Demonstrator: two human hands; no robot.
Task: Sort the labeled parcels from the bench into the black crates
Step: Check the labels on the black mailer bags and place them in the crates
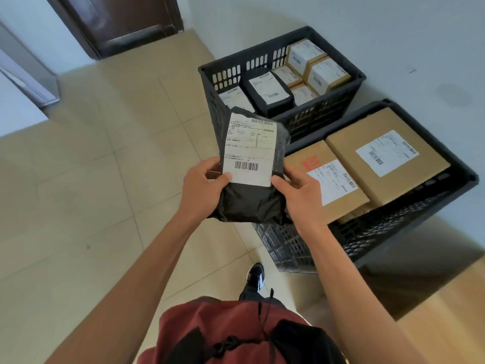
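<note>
Above the tiled floor: both hands up, a black poly mailer (252, 203) held between them in mid-air, in front of the two crates.
Left hand: the left hand (203, 191) grips the mailer's left edge, thumb curled over onto the bottom corner of the label, fingers wrapped behind.
Right hand: the right hand (301, 191) clamps the right edge, thumb tip pressing the label's lower right corner, fingers tucked behind the bag.
Shipping label: a white shipping label (249, 151) faces the camera, barcodes at top and bottom, and it stands taller than the bag's crumpled upper end.
Far crate: the far black crate (228, 74) sits against the wall, holding small labeled cardboard boxes (319, 67) packed on its right side and two black mailers (267, 90) lying on its left.
Near crate: the near black crate (393, 229) is just beside the far one, carrying a large cardboard box (385, 153) and a smaller box with a red mark (324, 179), side by side and touching, both labels up.
Floor: beige floor tiles (91, 179), one dark shoe (256, 277) planted near the near crate's corner.
Background: a dark door (115, 22) at the top left, a pale wall (393, 35) behind the crates.
</note>
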